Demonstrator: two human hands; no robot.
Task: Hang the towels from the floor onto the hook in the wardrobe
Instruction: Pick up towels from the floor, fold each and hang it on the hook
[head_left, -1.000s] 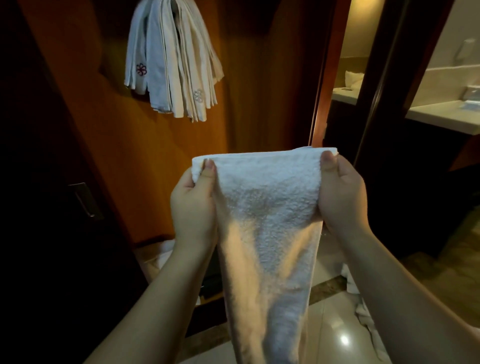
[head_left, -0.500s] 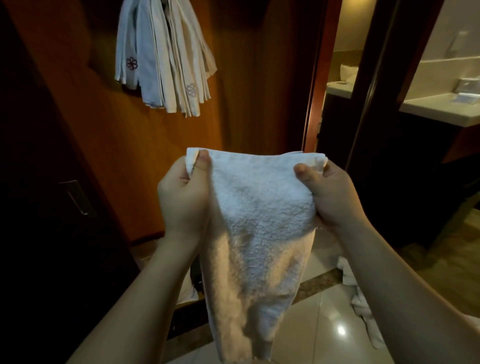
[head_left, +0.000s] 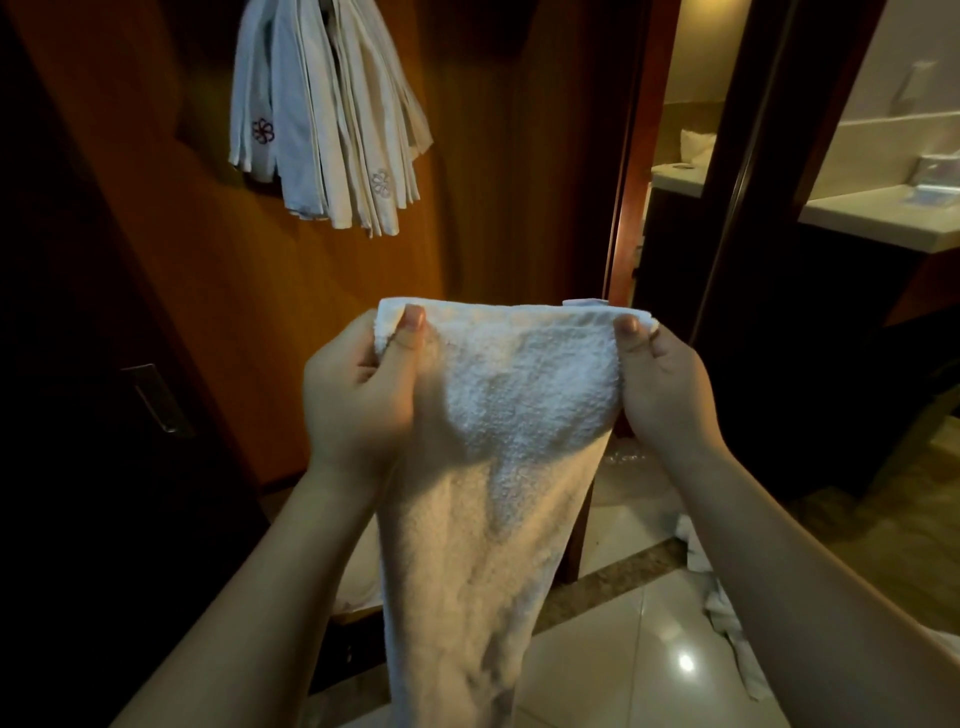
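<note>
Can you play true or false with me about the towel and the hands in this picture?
1. Both hands hold the white towel by its top edge. True: left hand, right hand.
2. The towel is folded into a small square. False: it hangs down long.
3. Other towels already hang in the wardrobe. True.
4. No towels are left on the floor. False: a towel on the floor lies at the right.

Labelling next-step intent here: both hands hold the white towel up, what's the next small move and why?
Probably lift the white towel up and left toward the hanging towels. The left hand and right hand already pinch its top corners, stretched flat, while the bundle hangs higher in the wardrobe. The hook itself is hidden.
</note>
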